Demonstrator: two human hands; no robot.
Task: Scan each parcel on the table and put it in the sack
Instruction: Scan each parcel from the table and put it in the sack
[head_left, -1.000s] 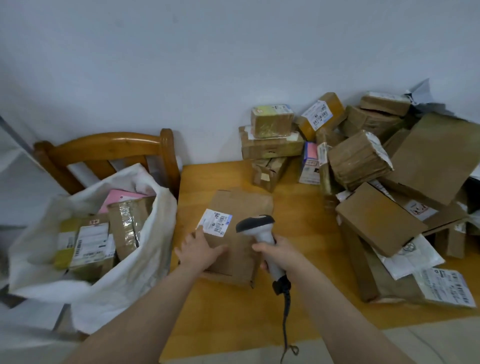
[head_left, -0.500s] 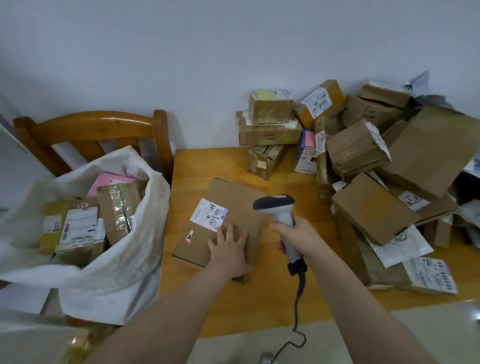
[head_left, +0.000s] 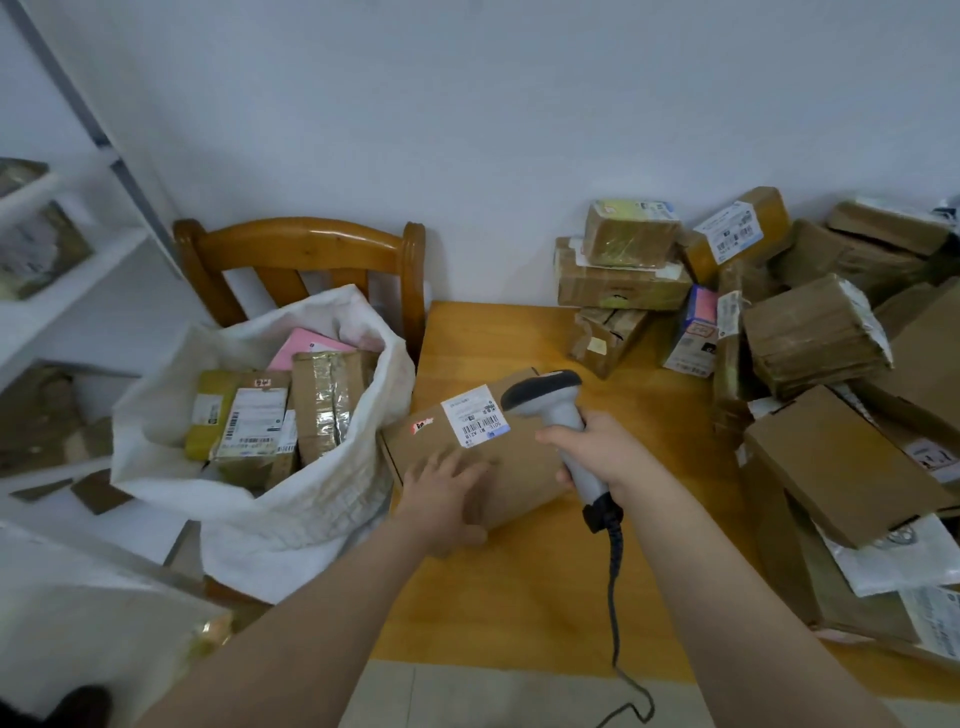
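At bench (head_left: 519, 597) edge beside sack (head_left: 311, 509): parcel (head_left: 519, 467) under left hand (head_left: 447, 493), fingers spread flat; right hand (head_left: 602, 447) gripping scanner (head_left: 545, 395) over label (head_left: 475, 415).

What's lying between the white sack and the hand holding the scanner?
Between the sack and the right hand gripping the scanner lies a flat cardboard parcel on the table, the left hand resting on it, seen in the head view.

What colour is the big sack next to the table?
The sack is white, seen clearly in the head view.
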